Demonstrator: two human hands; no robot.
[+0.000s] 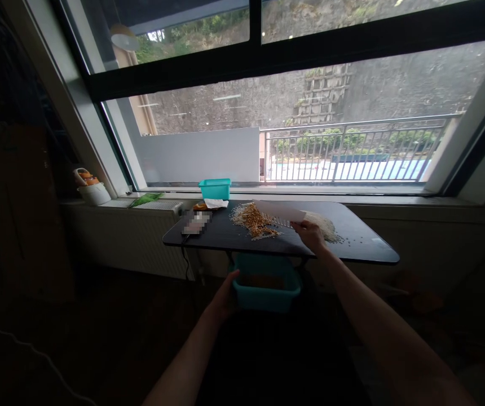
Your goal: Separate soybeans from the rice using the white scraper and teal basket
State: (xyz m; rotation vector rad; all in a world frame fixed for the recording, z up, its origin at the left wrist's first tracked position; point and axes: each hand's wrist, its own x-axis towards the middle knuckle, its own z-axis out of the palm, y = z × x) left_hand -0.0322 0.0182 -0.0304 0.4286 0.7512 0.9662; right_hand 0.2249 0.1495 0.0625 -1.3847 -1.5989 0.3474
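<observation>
My right hand (308, 235) is closed on the near edge of a pale, thin flat sheet (282, 211) held over the table. Slots or teeth appear along its lower left edge. To its left lies a spread of yellow-orange kernels (256, 219), like corn, mixed with pale grains. A heap of whitish grains (321, 225) sits on the right, partly behind my right hand. Below the table's front edge, my left hand (226, 294) grips the left side of a turquoise plastic tub (267, 301). Something brownish lies inside the tub, too dark to name.
The dark table (361, 237) stands under a large window. At its back left are a smaller turquoise tub (215, 189), a white cloth or paper (216, 203) and a blurred-out flat object (197, 223) with a cable. A radiator (153, 239) is left, near a cardboard box (26, 225).
</observation>
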